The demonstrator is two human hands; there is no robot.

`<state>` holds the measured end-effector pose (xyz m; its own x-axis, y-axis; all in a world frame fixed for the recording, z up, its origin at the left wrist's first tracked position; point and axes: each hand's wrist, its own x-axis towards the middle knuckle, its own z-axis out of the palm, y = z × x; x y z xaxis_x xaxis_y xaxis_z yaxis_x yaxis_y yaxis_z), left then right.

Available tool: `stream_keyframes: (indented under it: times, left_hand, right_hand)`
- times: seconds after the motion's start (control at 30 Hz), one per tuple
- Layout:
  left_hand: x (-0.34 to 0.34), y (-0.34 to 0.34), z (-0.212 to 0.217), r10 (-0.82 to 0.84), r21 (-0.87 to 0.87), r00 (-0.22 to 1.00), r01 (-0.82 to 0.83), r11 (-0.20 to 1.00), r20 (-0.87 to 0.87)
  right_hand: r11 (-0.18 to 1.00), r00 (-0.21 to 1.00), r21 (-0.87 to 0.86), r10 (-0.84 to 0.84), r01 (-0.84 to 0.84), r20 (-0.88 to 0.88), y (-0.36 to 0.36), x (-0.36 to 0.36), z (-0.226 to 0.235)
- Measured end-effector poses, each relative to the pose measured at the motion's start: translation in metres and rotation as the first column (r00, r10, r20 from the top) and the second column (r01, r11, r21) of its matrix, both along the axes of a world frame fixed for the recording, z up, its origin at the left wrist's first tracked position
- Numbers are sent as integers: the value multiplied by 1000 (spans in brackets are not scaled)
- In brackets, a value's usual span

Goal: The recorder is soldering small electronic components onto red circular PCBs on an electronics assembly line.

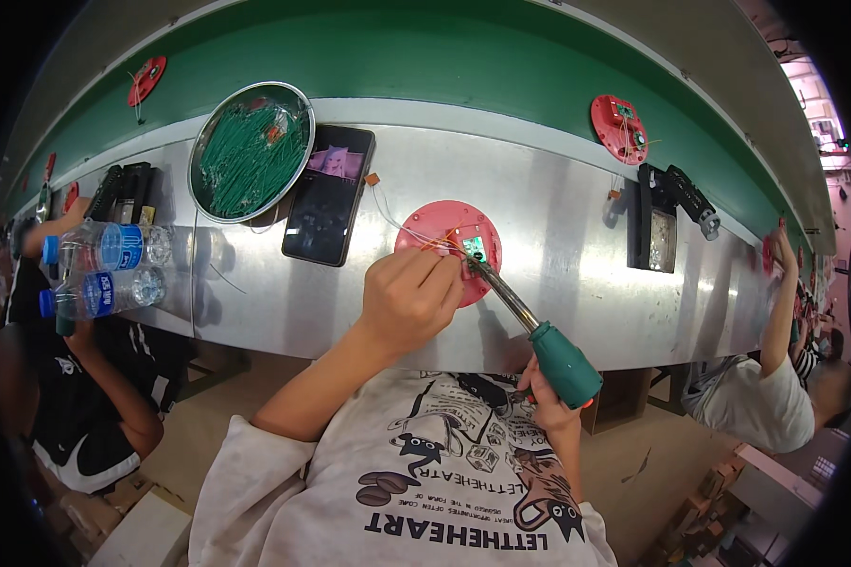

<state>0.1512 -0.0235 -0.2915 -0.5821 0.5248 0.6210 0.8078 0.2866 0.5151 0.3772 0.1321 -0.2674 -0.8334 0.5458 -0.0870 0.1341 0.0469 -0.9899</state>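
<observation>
A round red plastic disc (432,220) lies on the metal bench in front of me, with a small green circuit board (474,248) on it. Thin orange and white wires run across the disc to the board. My left hand (412,291) is closed over the disc's near left side, its fingertips pinching a thin wire beside the board. In my right hand (550,402) is a soldering iron (565,364) with a green handle, gripped low at the bench edge. The iron's metal tip points up and left and meets the board, close to my left fingertips.
Left of the disc lie a black phone (323,203) and a metal bowl (255,151) of green wires. Two plastic bottles (113,269) lie farther left. A black soldering stand (654,222) is at right. Another red disc (620,128) sits on the green strip behind. People work on both sides.
</observation>
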Motion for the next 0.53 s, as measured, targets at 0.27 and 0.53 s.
stream_keyframes:
  times: [0.27, 0.53]
  left_hand:
    - [-1, -2, 1, -19, -9, 1000, 19, 1000, 18]
    - [-2, -2, -1, -23, 4, 1000, 23, 1000, 10]
  right_hand:
    - [992, 990, 58, 114, -110, -82, 4, -2, 5]
    - [1000, 999, -15, 4, -4, -33, 1, -2, 6]
